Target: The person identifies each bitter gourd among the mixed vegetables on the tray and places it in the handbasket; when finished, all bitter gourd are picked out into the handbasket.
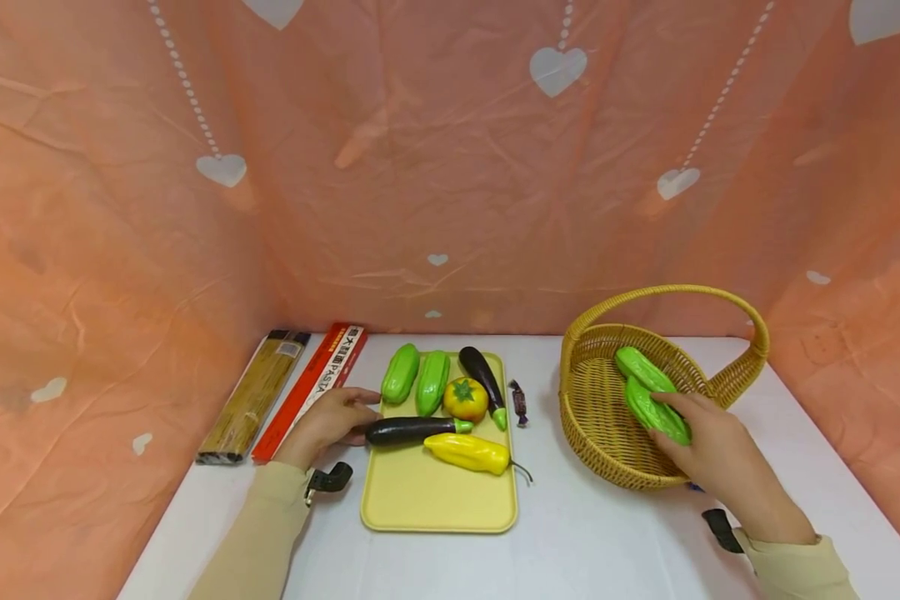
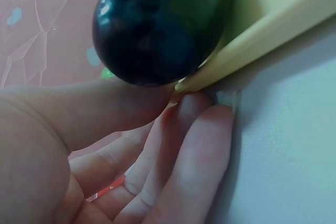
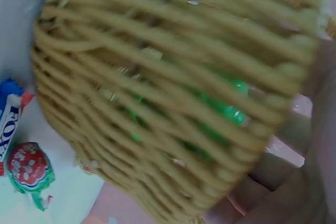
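My left hand [image 1: 335, 418] is at the left rim of a yellow tray [image 1: 438, 504]. In the left wrist view the thumb lies at the rim and fingers reach under it, pinching the tray. An eggplant [image 1: 405, 431] lies just above the thumb. On the tray are two green gourds [image 1: 401, 375], a tomato [image 1: 465, 400], a second eggplant [image 1: 482, 375] and a yellow pepper [image 1: 468, 452]. Over the right side of a wicker basket [image 1: 596, 417] my right hand [image 1: 712, 442] reaches in and grips a wrinkled green gourd [image 1: 656, 412]. Another green gourd [image 1: 641, 364] lies against it.
Left of the tray lie a red pasta box [image 1: 311, 392] and a clear pack of noodles [image 1: 255, 396]. A dark wrapped candy [image 1: 519, 403] sits between tray and basket. Beside the basket are a red-and-green candy [image 3: 30, 167] and a blue-and-white candy [image 3: 8, 119]. The basket's tall handle [image 1: 667, 290] arches up.
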Demonstrator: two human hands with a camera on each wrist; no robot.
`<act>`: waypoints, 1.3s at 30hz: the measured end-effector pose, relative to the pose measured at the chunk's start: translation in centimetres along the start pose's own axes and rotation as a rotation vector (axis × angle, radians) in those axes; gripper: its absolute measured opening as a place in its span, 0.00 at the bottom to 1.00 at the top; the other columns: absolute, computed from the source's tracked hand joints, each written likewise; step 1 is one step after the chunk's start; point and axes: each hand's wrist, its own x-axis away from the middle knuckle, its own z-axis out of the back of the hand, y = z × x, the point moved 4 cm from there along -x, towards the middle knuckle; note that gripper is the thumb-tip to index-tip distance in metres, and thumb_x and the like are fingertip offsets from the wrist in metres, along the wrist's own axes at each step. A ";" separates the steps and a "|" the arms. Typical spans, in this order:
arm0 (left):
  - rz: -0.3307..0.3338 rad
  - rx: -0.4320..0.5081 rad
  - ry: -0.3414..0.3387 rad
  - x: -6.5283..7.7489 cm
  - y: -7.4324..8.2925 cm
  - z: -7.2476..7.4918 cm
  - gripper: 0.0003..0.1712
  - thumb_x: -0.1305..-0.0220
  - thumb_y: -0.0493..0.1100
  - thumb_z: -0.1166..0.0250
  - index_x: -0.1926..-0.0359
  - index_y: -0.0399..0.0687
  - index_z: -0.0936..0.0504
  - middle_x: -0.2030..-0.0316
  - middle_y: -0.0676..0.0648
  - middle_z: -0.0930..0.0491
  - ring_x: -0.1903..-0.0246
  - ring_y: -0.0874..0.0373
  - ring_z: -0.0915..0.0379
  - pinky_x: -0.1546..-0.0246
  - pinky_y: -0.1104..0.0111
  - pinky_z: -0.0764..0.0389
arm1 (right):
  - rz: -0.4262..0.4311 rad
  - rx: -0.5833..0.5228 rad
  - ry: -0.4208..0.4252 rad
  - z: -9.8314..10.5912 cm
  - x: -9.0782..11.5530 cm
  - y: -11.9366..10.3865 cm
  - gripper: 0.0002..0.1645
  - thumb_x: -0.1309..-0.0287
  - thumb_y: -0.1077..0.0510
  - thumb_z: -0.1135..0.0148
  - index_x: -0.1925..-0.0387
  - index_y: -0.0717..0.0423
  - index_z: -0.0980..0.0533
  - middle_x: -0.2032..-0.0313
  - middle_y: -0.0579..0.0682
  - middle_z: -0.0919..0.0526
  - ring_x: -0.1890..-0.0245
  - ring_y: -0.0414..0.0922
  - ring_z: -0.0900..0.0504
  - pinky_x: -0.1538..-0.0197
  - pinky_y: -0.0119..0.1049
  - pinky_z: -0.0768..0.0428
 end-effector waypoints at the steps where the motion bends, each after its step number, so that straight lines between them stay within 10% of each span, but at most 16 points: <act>1: -0.001 0.003 0.000 0.0 -0.1 0.0 0.22 0.35 0.42 0.32 0.41 0.44 0.19 0.54 0.41 0.17 0.69 0.56 0.17 0.64 0.65 0.13 | 0.001 0.002 -0.005 -0.1 -0.1 0.1 0.32 0.43 0.54 0.29 0.38 0.58 0.25 0.43 0.67 0.22 0.46 0.68 0.22 0.49 0.67 0.24; 26: -0.010 0.019 0.004 0.6 -0.4 0.1 0.22 0.36 0.42 0.32 0.41 0.44 0.19 0.51 0.41 0.17 0.68 0.56 0.16 0.64 0.66 0.13 | -0.037 0.083 -0.061 -1.3 -0.6 0.7 0.32 0.43 0.51 0.29 0.41 0.64 0.25 0.46 0.72 0.22 0.47 0.71 0.23 0.49 0.68 0.25; 39: -0.007 0.019 0.008 -0.2 -0.3 0.0 0.22 0.36 0.43 0.31 0.41 0.45 0.19 0.50 0.42 0.17 0.64 0.56 0.17 0.63 0.65 0.13 | 0.236 0.005 0.121 -1.7 -1.1 -9.4 0.24 0.45 0.50 0.27 0.47 0.53 0.19 0.51 0.52 0.14 0.51 0.53 0.15 0.50 0.54 0.16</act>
